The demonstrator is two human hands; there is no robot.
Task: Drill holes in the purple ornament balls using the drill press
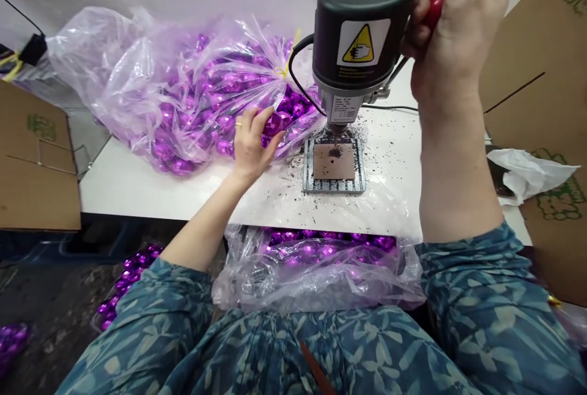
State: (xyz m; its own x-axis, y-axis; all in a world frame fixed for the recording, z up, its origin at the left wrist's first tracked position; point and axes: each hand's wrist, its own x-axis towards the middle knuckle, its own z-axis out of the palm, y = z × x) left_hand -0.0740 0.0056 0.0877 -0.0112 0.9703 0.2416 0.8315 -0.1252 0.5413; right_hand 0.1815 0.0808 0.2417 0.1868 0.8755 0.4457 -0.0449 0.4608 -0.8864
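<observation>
My left hand (253, 143) is at the opening of a clear plastic bag (105, 71) full of shiny purple balls. Between its thumb and fingers sits a purple faceted ball (274, 123). My right hand (458, 28), raised at the upper right, is wrapped round the red knob (435, 10) on the lever of a bench drill press (365, 22). Under the drill head, a brown square block (323, 169) with a small hole lies on the slotted metal base (334, 187). Dark shavings are scattered over the block and around the base.
Below the table's front edge is a plastic-lined container (316, 291) holding more purple balls. Cardboard boxes stand at the left (36, 162) and right (532, 77). Crumpled white plastic (534, 169) lies at the right. More purple balls (132, 273) are low on the left.
</observation>
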